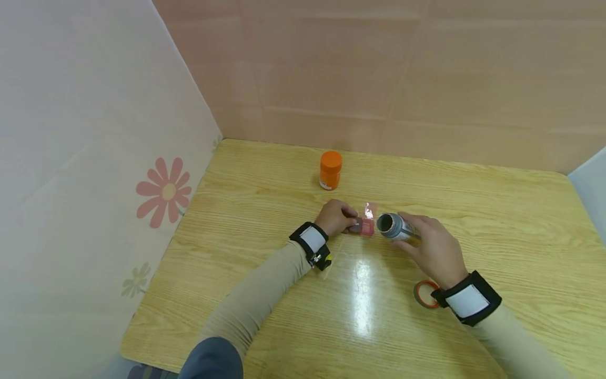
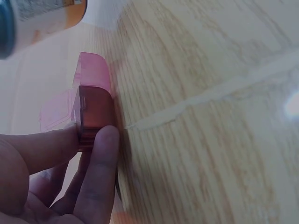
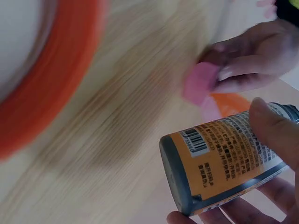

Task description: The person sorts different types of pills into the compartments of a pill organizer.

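My left hand (image 1: 335, 218) pinches the dark reddish end of a small pink translucent plastic case (image 1: 367, 227) between thumb and fingers, low over the table. The case's clear pink lid (image 1: 370, 209) stands open on the far side; what lies inside cannot be made out. In my right hand (image 1: 437, 250) is a grey bottle (image 3: 229, 158) with an orange, printed label. It is uncapped and tilted, its dark mouth (image 1: 385, 223) facing left towards the case, with a small gap between them. Fingers and thumb wrap the bottle's sides.
An orange jar (image 1: 330, 171) with an orange lid stands upright farther back on the wooden table (image 1: 265, 173). An orange-and-grey ring (image 1: 417, 298) lies beside my right wrist. A white wall (image 1: 94, 131) with flowers borders the left, and a pinkish covering (image 1: 331, 68) the back.
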`<state>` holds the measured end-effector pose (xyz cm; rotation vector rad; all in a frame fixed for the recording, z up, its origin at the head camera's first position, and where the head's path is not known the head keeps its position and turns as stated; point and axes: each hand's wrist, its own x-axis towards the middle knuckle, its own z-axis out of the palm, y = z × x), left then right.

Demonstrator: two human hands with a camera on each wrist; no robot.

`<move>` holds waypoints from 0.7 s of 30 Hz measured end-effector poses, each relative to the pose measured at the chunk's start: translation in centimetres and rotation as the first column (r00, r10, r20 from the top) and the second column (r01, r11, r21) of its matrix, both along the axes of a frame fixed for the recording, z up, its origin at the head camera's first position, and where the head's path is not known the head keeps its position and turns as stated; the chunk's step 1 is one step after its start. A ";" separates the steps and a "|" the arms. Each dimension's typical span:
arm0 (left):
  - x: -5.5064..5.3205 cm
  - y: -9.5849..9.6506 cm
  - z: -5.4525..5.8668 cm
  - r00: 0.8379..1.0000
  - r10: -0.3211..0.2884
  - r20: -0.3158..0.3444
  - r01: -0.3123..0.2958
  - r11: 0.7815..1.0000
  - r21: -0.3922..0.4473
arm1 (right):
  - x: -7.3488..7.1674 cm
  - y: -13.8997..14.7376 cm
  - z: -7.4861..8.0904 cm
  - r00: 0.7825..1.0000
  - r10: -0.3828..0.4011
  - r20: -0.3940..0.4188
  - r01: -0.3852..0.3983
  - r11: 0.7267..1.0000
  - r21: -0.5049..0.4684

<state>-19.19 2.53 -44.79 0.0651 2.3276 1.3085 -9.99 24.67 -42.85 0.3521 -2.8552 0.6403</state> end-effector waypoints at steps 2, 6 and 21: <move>0.0 0.0 0.0 1.000 -0.002 -0.001 0.002 1.000 0.007 | -0.3 0.0 -0.2 1.000 -0.003 -0.018 0.004 0.999 0.053; 0.0 0.0 0.1 1.000 -0.002 0.006 0.002 1.000 0.019 | -0.7 0.0 -0.9 0.997 0.025 -0.077 -0.014 0.991 0.134; -0.3 0.1 -0.1 1.000 -0.002 0.031 0.002 1.000 0.003 | -1.7 -0.7 -0.4 0.991 0.093 -0.096 -0.060 0.952 0.300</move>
